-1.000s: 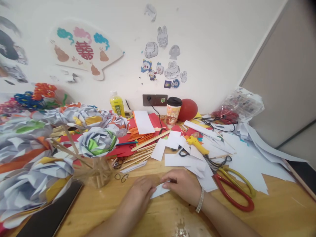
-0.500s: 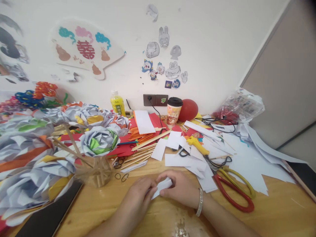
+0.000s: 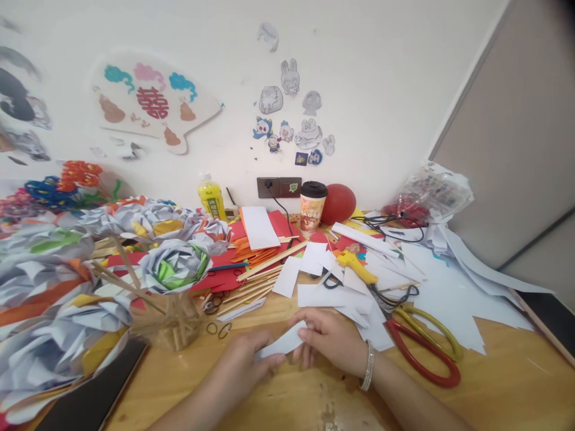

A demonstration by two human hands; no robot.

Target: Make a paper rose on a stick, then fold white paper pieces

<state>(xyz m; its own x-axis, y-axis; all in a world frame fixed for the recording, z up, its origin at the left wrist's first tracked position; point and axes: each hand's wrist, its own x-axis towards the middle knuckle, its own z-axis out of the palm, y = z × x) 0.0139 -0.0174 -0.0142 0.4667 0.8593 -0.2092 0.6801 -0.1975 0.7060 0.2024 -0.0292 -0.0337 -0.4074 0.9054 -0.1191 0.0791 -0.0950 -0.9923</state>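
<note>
My left hand [image 3: 247, 359] hides one end of the white paper strip [image 3: 283, 342], and the fingers of my right hand [image 3: 330, 341] cover a little of the other; my left fingertips blur; both my forearms [image 3: 202, 389] are cut off by the near edge; at right, the blades of the scissors [image 3: 450, 378] are out of sight; the red balloon [image 3: 340, 203] is partly behind the cup [image 3: 311, 209]; at left, paper flowers [image 3: 45, 335] run past the edge; the bottle [image 3: 210, 197] carries print too small for me to read.
</note>
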